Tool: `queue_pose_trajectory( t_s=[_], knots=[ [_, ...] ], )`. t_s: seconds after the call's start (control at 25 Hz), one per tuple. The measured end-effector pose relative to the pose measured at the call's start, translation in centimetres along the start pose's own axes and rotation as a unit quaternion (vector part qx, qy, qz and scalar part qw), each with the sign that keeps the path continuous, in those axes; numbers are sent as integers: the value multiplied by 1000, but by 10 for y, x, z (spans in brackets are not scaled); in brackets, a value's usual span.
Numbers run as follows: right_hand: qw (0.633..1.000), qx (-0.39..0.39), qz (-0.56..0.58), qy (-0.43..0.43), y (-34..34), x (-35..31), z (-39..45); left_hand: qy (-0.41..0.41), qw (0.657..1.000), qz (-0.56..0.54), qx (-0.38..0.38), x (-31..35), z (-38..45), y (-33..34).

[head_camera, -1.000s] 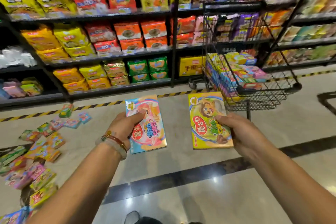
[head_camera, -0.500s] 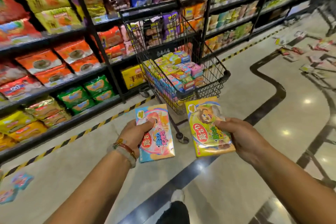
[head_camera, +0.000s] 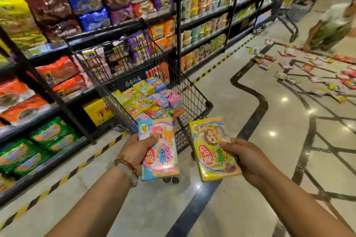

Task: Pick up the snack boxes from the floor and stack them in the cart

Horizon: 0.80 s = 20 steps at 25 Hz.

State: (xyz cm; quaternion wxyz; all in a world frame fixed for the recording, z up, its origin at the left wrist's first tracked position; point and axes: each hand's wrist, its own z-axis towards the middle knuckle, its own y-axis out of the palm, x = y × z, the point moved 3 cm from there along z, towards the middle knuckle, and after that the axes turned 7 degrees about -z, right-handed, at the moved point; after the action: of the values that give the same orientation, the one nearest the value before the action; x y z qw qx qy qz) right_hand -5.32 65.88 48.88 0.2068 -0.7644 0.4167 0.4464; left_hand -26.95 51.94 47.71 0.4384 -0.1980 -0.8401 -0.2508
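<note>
Shelves (head_camera: pixel 57 75): on my left, black metal racks packed with puffy, crinkled foil bags in yellow, brown, blue, purple, orange and green.
Left hand (head_camera: pixel 137 147): fingers curled under, thumb pressed on the front of the pink-and-blue box (head_camera: pixel 159 150), gripping it by its left edge; beaded bracelets (head_camera: pixel 125 167) circle my wrist.
Pink-and-blue box: flat glossy cardboard rectangle, held just in front of the cart's near end.
Cart (head_camera: pixel 194 98): black wire mesh basket, standing beside the shelves, already holding a heap of small bright snack boxes (head_camera: pixel 150 98).
Right hand (head_camera: pixel 245 157): thumb on top, fingers wrapped beneath the yellow-green box (head_camera: pixel 213 149), gripping its right edge.
Yellow-green box: same flat shiny carton, cartoon lion printed on it, beside the other box and apart from it.
Floor (head_camera: pixel 240 208): polished pale stone, glaring with light spots, dark inlaid bands curving through, yellow-black striped tape along the shelf base.
Far right: flat packets (head_camera: pixel 312 71) scattered across the floor; a blurred person (head_camera: pixel 331 29) beyond them.
</note>
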Motion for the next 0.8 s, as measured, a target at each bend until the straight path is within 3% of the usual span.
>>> queue_pose_trajectory(
  t_s=[0.24,0.48,0.8],
  knots=[
    [999,-4,4,-41,-53,-53,71,2,1000,-27,3,7,72,67],
    [997,-38,-50,-35,-90,-105,155,-16,997,-42,68,7,129,125],
    [990,-91,-104,5,-49,-132,242,22,985,-76,151,20,199,95]
  ],
)
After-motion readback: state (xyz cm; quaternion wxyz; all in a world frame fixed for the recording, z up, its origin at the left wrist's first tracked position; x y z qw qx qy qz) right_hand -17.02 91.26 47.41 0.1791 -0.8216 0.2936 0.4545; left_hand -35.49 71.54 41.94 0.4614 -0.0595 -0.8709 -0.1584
